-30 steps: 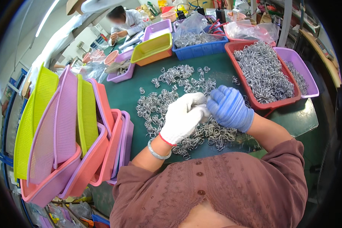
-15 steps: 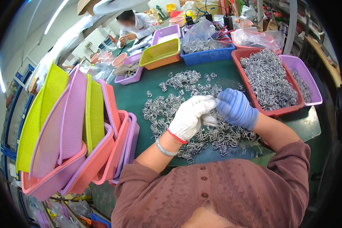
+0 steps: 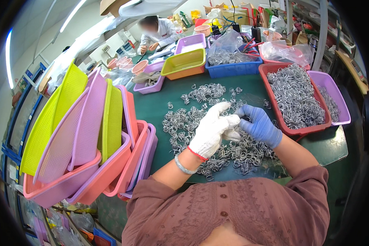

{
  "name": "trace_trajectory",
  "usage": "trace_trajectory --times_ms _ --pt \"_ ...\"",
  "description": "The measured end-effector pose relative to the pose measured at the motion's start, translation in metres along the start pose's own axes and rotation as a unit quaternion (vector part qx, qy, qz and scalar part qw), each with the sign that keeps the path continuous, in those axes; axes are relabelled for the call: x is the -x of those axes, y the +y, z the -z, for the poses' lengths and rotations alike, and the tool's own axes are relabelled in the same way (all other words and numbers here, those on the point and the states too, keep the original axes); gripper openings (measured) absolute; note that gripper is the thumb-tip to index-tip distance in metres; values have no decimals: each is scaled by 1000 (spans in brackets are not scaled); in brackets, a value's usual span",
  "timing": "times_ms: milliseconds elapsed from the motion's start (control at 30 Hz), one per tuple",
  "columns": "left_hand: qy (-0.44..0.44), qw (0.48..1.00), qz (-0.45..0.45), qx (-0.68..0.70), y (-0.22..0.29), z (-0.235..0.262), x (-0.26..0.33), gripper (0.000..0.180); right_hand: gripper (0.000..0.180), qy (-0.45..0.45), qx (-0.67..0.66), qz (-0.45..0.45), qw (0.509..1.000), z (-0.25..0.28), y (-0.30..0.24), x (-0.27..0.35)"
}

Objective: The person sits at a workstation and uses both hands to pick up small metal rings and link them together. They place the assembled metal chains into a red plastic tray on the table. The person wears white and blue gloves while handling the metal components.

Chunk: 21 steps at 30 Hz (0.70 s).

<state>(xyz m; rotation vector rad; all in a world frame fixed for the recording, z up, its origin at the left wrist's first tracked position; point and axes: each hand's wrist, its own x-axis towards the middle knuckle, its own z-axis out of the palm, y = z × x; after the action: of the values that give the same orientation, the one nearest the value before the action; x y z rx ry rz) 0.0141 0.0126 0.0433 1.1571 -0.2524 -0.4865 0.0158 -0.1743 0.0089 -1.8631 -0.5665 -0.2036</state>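
My left hand [image 3: 212, 132], in a white knit glove with a red cuff, is above the metal pile, one finger raised and the others curled in. Against its fingertips is my right hand [image 3: 259, 126], in a blue glove, with thumb and fingers bent into a pinch. Whatever lies between the fingertips is hidden or too small to make out. Beneath and around both hands lie many loose silver metal rings [image 3: 180, 123], spread over the green tabletop [image 3: 151, 106].
A red basket [image 3: 293, 130] heaped with rings stands right, beside a purple basket [image 3: 341, 102]. Stacked colourful baskets [image 3: 76, 135] lean at left. Behind are a yellow-orange tub [image 3: 182, 67], a blue tray [image 3: 233, 70] and a small purple tray [image 3: 151, 87]. Another person [image 3: 164, 33] sits across.
My fingertips have loosened slightly: a left finger now points up and the right hand has turned to show its thumb. The whole view has shifted, moving the scene rightward.
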Motion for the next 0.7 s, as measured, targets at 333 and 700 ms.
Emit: trace_trajectory --times_ms 333,700 --pt "-55 995 11 79 -8 6 -5 38 25 98 216 235 943 -5 -11 -2" --pt "0 998 27 59 -11 8 -6 51 12 50 -162 -72 983 -10 5 7"
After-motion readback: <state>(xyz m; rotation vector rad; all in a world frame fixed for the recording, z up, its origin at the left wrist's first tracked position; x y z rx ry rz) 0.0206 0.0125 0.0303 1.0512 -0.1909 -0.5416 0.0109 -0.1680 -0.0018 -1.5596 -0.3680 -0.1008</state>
